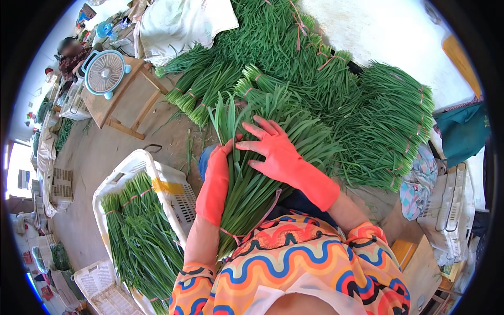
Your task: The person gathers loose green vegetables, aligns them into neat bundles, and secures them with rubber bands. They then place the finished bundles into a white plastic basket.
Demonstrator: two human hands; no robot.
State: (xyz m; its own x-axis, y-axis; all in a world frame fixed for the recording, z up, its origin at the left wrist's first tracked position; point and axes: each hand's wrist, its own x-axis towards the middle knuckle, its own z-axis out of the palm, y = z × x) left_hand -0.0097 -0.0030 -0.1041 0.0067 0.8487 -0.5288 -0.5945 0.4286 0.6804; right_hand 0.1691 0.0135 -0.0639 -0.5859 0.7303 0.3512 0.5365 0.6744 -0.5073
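Both my hands wear red rubber gloves. A large bundle of flat green leafy stalks, likely garlic chives [246,193], lies across my lap, tied near its pale base with a pink band [231,235]. My left hand [220,169] is at the bundle's left side, its fingertips partly hidden by the leaves; it grips the leaves there. My right hand [267,147] lies palm down over the leaf tops, fingers spread. Beyond my hands, tied bundles [252,80] rest on a big heap of the same greens [275,43].
At my left stands a white plastic crate [173,197] holding tied bundles, with another white crate [94,277] behind it. A blue fan [105,73] sits on a wooden stool [94,104]; a person [73,57] is farther off. Stacked crates [447,208] stand at right.
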